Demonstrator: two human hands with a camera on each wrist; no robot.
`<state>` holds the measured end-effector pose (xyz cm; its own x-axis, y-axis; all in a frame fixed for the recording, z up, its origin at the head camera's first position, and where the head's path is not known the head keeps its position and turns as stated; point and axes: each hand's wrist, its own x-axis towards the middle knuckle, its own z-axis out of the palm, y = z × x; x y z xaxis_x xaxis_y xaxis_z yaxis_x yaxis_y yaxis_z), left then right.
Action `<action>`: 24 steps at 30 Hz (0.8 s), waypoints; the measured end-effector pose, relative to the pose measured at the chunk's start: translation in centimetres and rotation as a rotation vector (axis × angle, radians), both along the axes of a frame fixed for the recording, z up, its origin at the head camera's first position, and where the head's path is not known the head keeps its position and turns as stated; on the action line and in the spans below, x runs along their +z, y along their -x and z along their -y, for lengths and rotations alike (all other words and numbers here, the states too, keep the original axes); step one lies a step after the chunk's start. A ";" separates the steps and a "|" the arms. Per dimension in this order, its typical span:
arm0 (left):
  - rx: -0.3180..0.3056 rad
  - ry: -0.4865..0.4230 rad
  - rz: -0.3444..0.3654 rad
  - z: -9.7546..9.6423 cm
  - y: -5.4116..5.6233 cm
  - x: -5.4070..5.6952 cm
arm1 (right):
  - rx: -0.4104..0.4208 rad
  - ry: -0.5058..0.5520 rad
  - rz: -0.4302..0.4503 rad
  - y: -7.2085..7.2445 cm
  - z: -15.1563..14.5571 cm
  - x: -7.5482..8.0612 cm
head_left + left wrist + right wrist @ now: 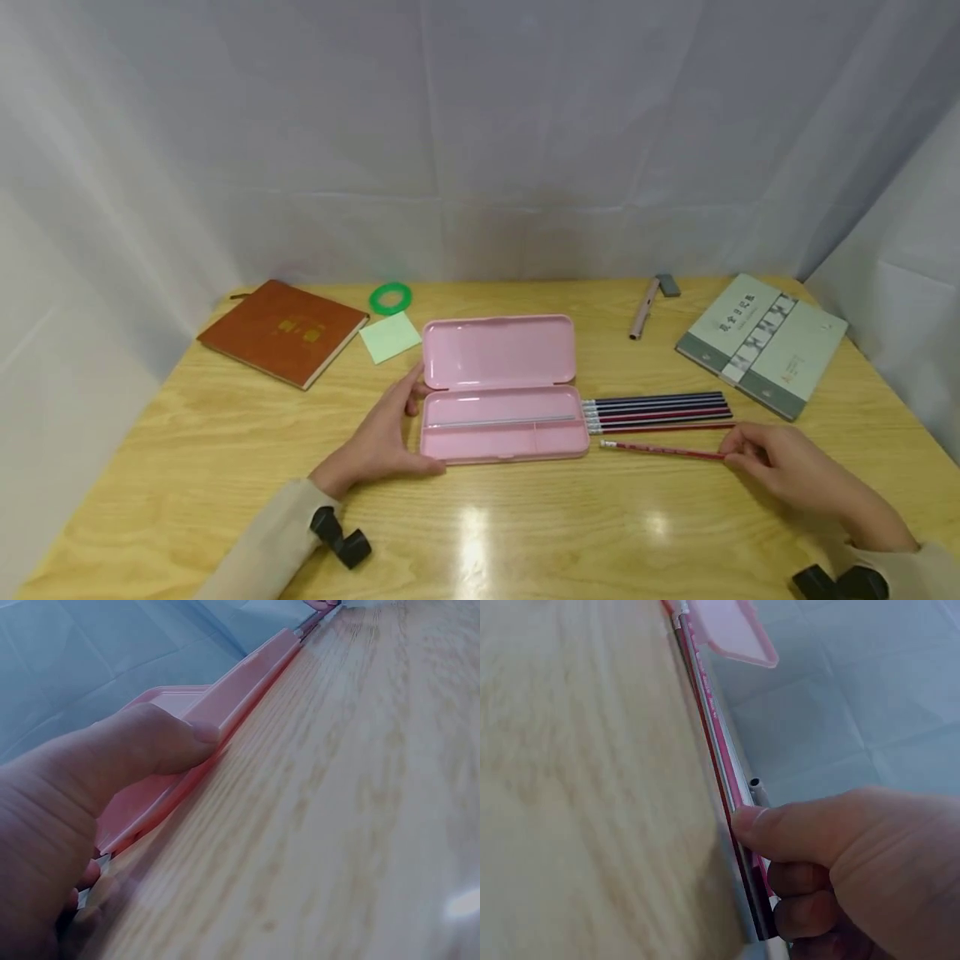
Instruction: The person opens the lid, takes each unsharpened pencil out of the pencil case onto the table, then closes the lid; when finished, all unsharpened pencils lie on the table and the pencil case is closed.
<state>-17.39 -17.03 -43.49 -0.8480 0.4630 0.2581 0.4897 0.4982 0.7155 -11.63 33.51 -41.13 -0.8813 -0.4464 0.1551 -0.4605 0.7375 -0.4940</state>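
Note:
A pink pencil case point(480, 446) lies with its lid point(498, 354) raised on the wooden table. At its left end, my left hand point(378, 433) holds it, the thumb along the front corner and the fingers by the left side and hinge. In the left wrist view, the thumb point(161, 742) touches the case's front wall; the other fingers are mostly hidden. My right hand point(783, 467) pinches the end of a red pencil point(660, 451), whose eraser end points at the case. Behind it, a row of dark and red pencils point(660, 408) lies against the case's right end.
A brown notebook point(277, 333), green tape ring point(390, 298) and pale green sticky notes point(390, 337) lie back left. Back right are a pink pen point(643, 310), a grey eraser point(667, 286) and a grey-green notebook point(765, 342). A white curtain point(510, 150) hangs behind.

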 end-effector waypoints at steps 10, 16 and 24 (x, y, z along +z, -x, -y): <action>0.017 0.017 -0.005 0.4 -0.1 0.3 | -0.002 -0.002 -0.138 1.7 3.4 -0.3; 0.023 0.014 -0.002 0.5 -0.2 0.3 | -0.003 -0.076 -0.167 2.2 5.2 -0.3; 0.021 0.024 0.020 0.1 -0.3 0.4 | -0.025 -0.063 -0.177 2.1 5.4 -0.2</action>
